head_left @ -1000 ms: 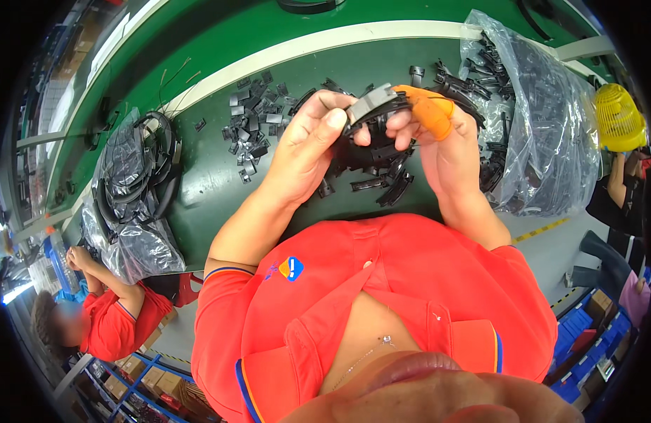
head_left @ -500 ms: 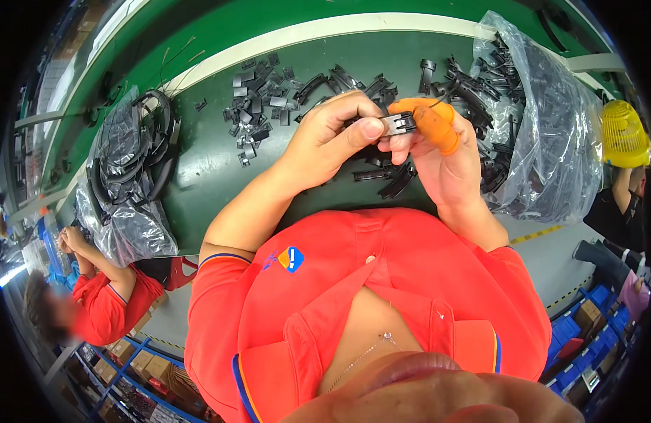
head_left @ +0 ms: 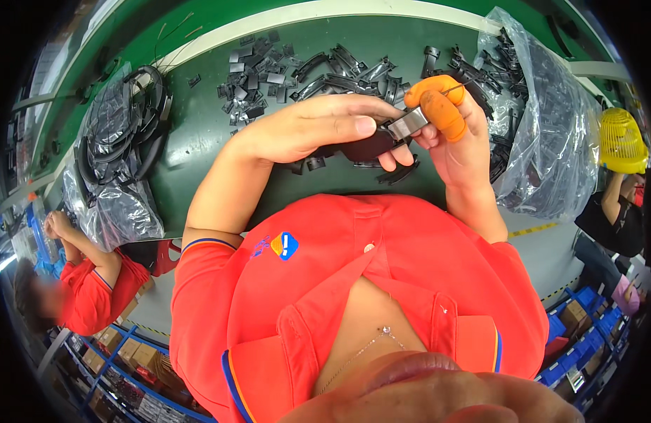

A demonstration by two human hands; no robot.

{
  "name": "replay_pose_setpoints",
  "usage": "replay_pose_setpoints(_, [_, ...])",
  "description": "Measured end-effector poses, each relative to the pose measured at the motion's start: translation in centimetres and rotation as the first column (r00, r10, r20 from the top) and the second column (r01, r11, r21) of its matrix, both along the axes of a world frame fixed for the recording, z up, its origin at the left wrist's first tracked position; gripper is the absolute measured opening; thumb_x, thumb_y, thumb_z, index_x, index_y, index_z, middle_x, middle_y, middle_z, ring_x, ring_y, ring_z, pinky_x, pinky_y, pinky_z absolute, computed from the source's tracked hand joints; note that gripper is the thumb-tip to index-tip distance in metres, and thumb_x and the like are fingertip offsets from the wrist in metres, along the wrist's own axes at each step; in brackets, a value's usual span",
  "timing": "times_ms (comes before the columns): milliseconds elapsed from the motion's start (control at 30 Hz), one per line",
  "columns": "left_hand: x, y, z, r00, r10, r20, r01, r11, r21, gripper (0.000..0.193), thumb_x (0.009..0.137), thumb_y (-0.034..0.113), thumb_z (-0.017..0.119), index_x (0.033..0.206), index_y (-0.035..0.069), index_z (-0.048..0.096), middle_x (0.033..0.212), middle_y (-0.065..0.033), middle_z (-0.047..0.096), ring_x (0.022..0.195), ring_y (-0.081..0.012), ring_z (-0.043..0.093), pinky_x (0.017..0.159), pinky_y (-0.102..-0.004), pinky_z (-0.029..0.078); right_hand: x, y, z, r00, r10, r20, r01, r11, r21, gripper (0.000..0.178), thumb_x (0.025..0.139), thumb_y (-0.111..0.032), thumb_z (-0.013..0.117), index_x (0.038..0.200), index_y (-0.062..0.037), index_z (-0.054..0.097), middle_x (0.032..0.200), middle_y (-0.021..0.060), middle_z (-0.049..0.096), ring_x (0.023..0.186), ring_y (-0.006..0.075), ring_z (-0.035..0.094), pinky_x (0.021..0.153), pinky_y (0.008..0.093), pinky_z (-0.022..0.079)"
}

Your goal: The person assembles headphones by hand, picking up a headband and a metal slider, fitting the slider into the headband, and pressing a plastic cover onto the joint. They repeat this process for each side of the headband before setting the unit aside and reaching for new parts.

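Observation:
Above the green table, both my hands hold a small curved black plastic piece (head_left: 408, 124) with a shiny grey face. My left hand (head_left: 308, 128) supports its lower left end, the thumb laid straight along it and two fingertips showing underneath. A darker part of the piece, or a second piece, lies in shadow below that thumb; I cannot tell which. My right hand (head_left: 463, 141) pinches the upper right end. Orange finger covers (head_left: 442, 113) sit on its thumb and forefinger, and a thin dark wire-like tip sticks out beside them.
Small black clips (head_left: 255, 74) lie scattered behind my left hand, with longer curved black pieces (head_left: 354, 67) beside them. On the right stands a clear bag (head_left: 551, 134) of black parts. Black headbands (head_left: 132, 134) in plastic lie left. Other people (head_left: 93, 289) sit nearby; a yellow fan (head_left: 621, 141) is far right.
The piece has turned so that its broad shiny face shows. My left hand has shifted left and its fingers have straightened; my right hand has moved slightly right and up.

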State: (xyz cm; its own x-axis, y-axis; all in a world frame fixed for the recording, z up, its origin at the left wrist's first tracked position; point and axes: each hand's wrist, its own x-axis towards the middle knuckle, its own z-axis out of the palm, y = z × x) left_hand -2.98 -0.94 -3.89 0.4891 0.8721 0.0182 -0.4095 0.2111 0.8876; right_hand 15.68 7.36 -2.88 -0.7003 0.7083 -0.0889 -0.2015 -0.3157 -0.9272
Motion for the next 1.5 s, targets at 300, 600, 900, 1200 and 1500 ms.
replay_pose_setpoints(300, [0.8, -0.8, 0.6, 0.98, 0.15, -0.131, -0.134, 0.984, 0.12, 0.04, 0.093, 0.021, 0.043, 0.121, -0.007, 0.043, 0.101, -0.0174, 0.059, 0.091, -0.0233, 0.059, 0.084, -0.0325, 0.045, -0.3, 0.1, 0.3, 1.0, -0.01, -0.026, 0.012, 0.998, 0.06, 0.014, 0.086, -0.016, 0.057, 0.091, -0.0023, 0.059, 0.066, -0.0024, 0.055, 0.053, 0.0005, 0.042, 0.047, 0.0141, 0.031])
replay_pose_setpoints(600, [-1.2, -2.0, 2.3, 0.966, 0.226, -0.126, -0.22, 0.974, 0.06, 0.033, 0.087, 0.015, 0.051, 0.111, -0.007, 0.049, 0.093, -0.0153, 0.061, 0.087, -0.023, 0.061, 0.081, -0.0321, 0.047, -2.6, 0.1, 0.5, 0.987, 0.078, -0.137, -0.074, 0.997, 0.03, 0.032, 0.093, -0.026, 0.045, 0.1, 0.0025, 0.057, 0.072, 0.002, 0.056, 0.058, 0.0072, 0.049, 0.052, 0.0193, 0.039])
replay_pose_setpoints(900, [-11.0, -5.9, 7.2, 0.518, 0.335, 0.787, -0.585, 0.81, 0.04, 0.022, 0.077, -0.001, 0.053, 0.096, 0.004, 0.045, 0.077, 0.0001, 0.047, 0.07, -0.0104, 0.049, 0.078, -0.0282, 0.041, -12.6, 5.0, -3.8, 0.928, 0.044, 0.37, -0.253, 0.802, 0.541, 0.023, 0.087, -0.018, 0.051, 0.103, -0.005, 0.06, 0.08, 0.0006, 0.059, 0.071, 0.0088, 0.049, 0.067, 0.0216, 0.042])
replay_pose_setpoints(1200, [-10.0, -6.0, 7.3, 0.48, 0.333, 0.811, -0.64, 0.765, 0.065, 0.022, 0.078, 0.002, 0.051, 0.099, 0.003, 0.044, 0.08, -0.0004, 0.046, 0.075, -0.0112, 0.048, 0.084, -0.0298, 0.038, -17.0, 6.5, -8.6, 0.835, 0.076, 0.545, -0.55, 0.137, 0.824, 0.028, 0.07, -0.011, 0.068, 0.098, -0.0081, 0.063, 0.096, 0.0111, 0.057, 0.096, 0.0274, 0.054, 0.085, 0.0345, 0.044])
replay_pose_setpoints(1500, [-8.1, -4.3, 5.3, 0.579, 0.507, 0.639, -0.727, 0.676, 0.123, 0.035, 0.085, 0.014, 0.047, 0.116, -0.002, 0.042, 0.089, -0.004, 0.047, 0.079, -0.0138, 0.045, 0.088, -0.0331, 0.037, -17.1, 4.5, -8.8, 0.869, -0.113, 0.482, -0.472, 0.103, 0.876, 0.011, 0.069, -0.001, 0.056, 0.079, 0.0019, 0.06, 0.086, 0.0186, 0.059, 0.079, 0.0358, 0.059, 0.068, 0.0422, 0.049])
